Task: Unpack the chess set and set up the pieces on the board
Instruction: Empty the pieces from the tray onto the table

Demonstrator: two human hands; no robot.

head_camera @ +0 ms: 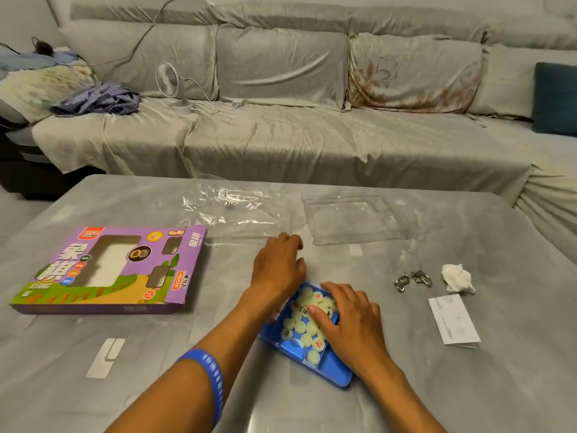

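The purple box (106, 270) is lying near the table's (468, 385) left edge. My left hand (278, 270) is gripping the far end of the blue tray (312, 367) near the front edge, while my right hand (349, 320) is lying flat, fingers relaxed, over the pale chess pieces (304, 328) inside it.

A blue tray (315, 365) of pale round chess pieces (300, 327) is seen on the grey table (468, 385). Its far left edge is held by the left hand (278, 265); the pieces are covered by the right hand (349, 320). The purple box (118, 270) is lying well to the left.
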